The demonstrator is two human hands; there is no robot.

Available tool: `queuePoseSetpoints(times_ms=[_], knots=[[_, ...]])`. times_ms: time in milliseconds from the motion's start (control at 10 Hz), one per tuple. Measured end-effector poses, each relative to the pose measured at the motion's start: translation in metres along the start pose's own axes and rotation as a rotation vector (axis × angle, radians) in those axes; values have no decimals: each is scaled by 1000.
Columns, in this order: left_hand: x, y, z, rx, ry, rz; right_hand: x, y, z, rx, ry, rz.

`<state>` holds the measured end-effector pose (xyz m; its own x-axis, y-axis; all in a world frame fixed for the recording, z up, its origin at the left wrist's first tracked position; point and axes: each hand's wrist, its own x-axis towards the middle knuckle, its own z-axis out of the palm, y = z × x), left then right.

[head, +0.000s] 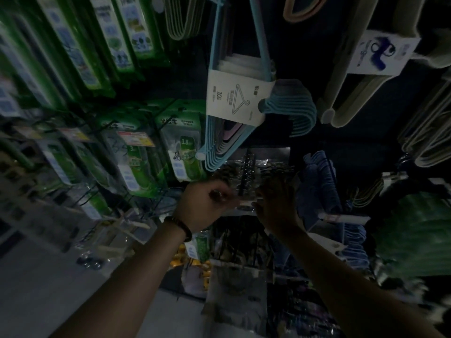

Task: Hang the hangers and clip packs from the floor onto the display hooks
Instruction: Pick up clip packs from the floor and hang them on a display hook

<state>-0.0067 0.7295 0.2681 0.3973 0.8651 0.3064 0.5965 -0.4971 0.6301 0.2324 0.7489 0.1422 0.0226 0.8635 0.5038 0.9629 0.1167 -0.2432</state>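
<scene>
**A:** From the head camera, which step was in hand?

**B:** I judged it to be the hanging itself. Both hands were up at the display, holding a clear clip pack (246, 178) with dark pieces inside. It sat just below the blue hanger bundle (234, 98) and to the right of the green packs (183, 147).

**A:** How were the hands set?

**B:** The left hand (207, 202), with a dark bracelet (180, 228) at the wrist, had its fingers curled and pinched the pack's near edge. The right hand (278, 206) lay against the pack's right side with its fingers fairly straight. It was too dark to tell whether the thumb gripped.

**A:** And the hook?

**B:** I couldn't make it out, as the pack and the gloom hid it. The next move probably called for lining up the pack's hole with the hook's tip and sliding it back while keeping the film flat.

**A:** What about the surroundings?

**B:** It was a dim shop aisle with a tightly stocked display wall. Pale hangers (366, 76) hung at the upper right and dark blue ones (322, 172) to the right of the hands. The grey floor (48, 276) showed at the lower left, with blurred clear packets (117, 230) low by the foot of the display. I couldn't tell whether they were hung or lying there.
</scene>
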Motion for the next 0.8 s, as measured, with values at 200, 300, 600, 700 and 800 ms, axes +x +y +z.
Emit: queuePoseSetpoints(times_ms=[200,300,600,700,800], knots=[[-15,1,20,8,104,-73,-17,4,-8,71,74,44],[-21,1,22,35,56,-107,-30,3,-22,116,107,38],[-74,10,5,-29,-174,-217,-115,-49,-85,377,-281,163],[-119,9,-4,-135,-232,-211,-160,-89,-110,466,-261,289],[-173,-20,2,-135,-324,-221,-211,-125,-128,587,-297,410]])
